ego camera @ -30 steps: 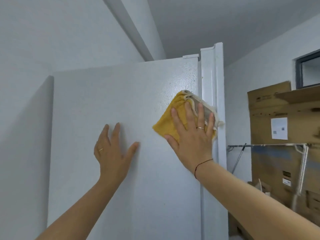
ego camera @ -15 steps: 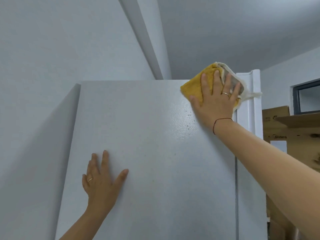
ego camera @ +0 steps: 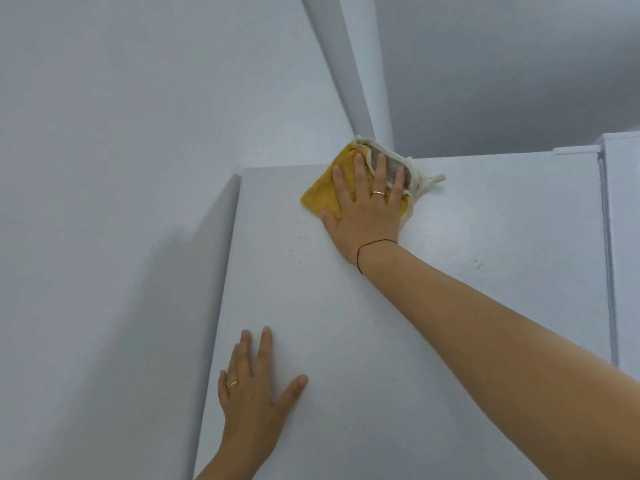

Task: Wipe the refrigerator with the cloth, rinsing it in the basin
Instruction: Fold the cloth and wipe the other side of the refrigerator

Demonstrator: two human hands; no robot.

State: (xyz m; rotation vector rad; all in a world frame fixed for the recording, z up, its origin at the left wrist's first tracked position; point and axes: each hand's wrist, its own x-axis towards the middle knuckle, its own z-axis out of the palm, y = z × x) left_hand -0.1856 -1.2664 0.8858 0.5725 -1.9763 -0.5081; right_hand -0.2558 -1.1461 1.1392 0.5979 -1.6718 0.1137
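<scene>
The white refrigerator's side panel [ego camera: 433,306] fills the middle of the head view, its top edge running across at upper centre. My right hand [ego camera: 363,209] lies flat on a yellow cloth [ego camera: 322,195] with a grey and cream edge, pressing it against the panel just under the top edge, left of centre. My left hand [ego camera: 252,393] rests flat on the panel lower down, fingers spread, holding nothing. The basin is out of sight.
A white wall [ego camera: 104,237] stands close along the refrigerator's left side. A ceiling beam [ego camera: 353,64] runs above the cloth. The refrigerator's door edge [ego camera: 620,237] shows at the far right.
My right hand has slid the cloth up to the top edge and then leftward along it. The view has tilted up and left. My left hand stays flat on the panel.
</scene>
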